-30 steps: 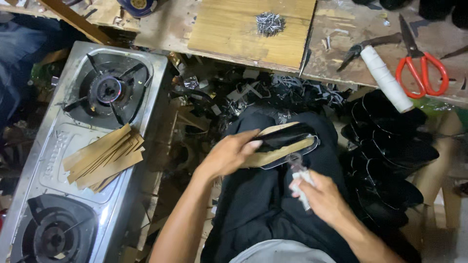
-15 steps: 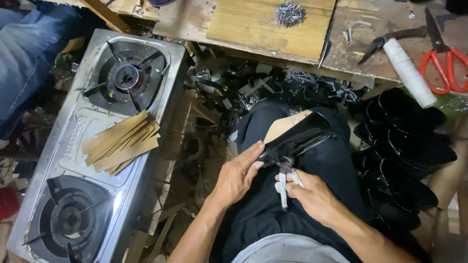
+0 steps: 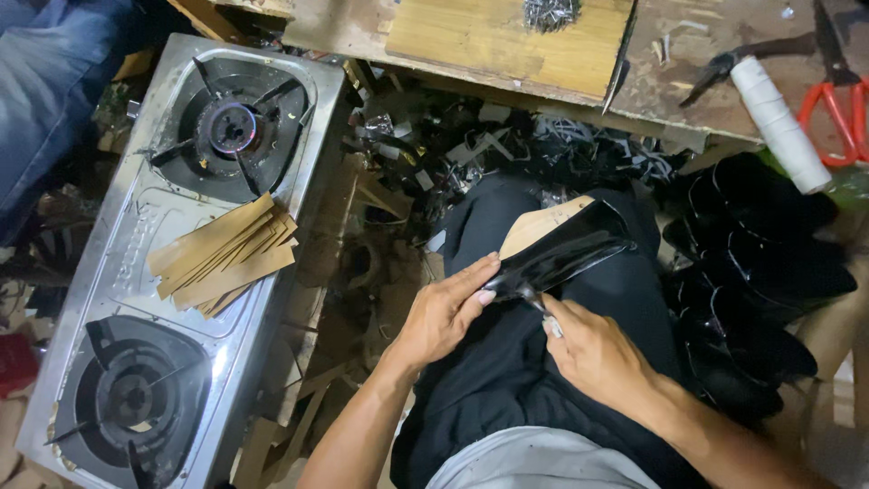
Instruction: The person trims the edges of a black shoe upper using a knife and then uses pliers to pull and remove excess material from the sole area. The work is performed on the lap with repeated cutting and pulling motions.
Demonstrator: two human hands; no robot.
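Two hands on lap, left hand [image 3: 445, 312] fingers clamped on glossy black shoe piece [image 3: 566, 249], right hand [image 3: 593, 353] fingers pinching thin metal tool [image 3: 540, 305], flat tan strips [image 3: 226, 255] on steel stove [image 3: 181, 263]

Over a lap in black trousers, the left hand [image 3: 444, 312] grips the near end of a glossy black shoe upper on a tan sole piece [image 3: 566, 244], while the right hand [image 3: 593, 353] pinches a small metal tool [image 3: 541, 308] against its edge. Left of the knees sits a steel two-burner gas stove [image 3: 136, 263] — a stack of tan card strips [image 3: 226, 254] lies between the burners. On the wooden counter [image 3: 670, 81] lie red-handled scissors [image 3: 837, 91] and a white thread roll [image 3: 778, 122].
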